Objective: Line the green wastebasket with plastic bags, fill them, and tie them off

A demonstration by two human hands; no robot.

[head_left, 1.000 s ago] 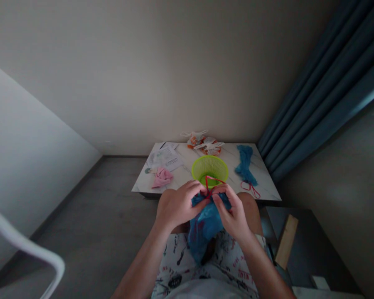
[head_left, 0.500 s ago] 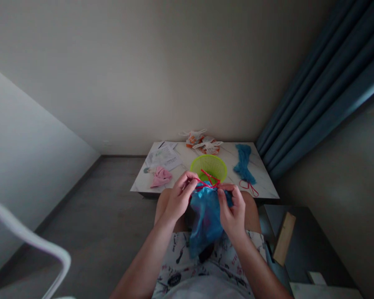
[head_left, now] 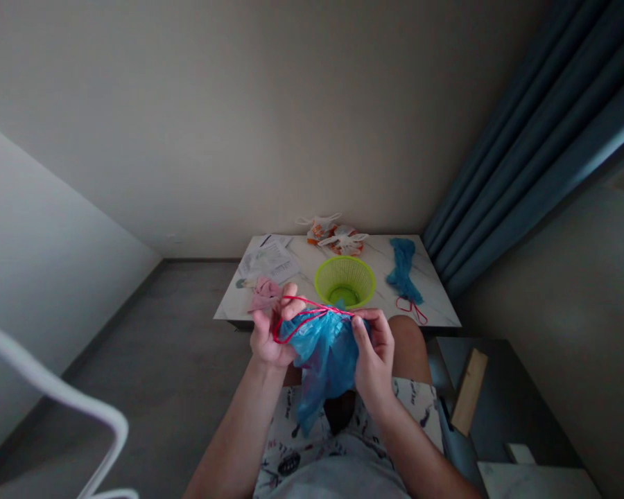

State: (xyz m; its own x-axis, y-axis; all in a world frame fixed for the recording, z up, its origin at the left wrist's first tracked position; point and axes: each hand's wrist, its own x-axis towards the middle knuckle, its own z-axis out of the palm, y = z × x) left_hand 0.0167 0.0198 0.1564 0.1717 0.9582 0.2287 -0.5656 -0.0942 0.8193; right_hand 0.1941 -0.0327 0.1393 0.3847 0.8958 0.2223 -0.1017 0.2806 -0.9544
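A blue plastic bag (head_left: 325, 360) hangs over my lap, gathered at its top by a red drawstring (head_left: 312, 306). My left hand (head_left: 273, 336) is turned palm up at the bag's left side, its fingers hooked in a loop of the drawstring. At the right end of the gathered edge, my right hand (head_left: 375, 353) pinches the drawstring and bag between thumb and fingers. What lies inside the bag shows only as a faint pinkish patch.
On the low white table (head_left: 312, 274) stand a green basket (head_left: 344, 283), tied white-and-orange bags (head_left: 343, 239), papers (head_left: 273, 260), a pink cloth (head_left: 264, 294) and another blue bag (head_left: 404, 270). A wooden block (head_left: 469, 391) lies on a dark surface at right.
My left hand has moved left and turned palm up, drawing a drawstring loop out sideways. The red strands that stuck up above the bag now stretch left. My right hand still pinches.
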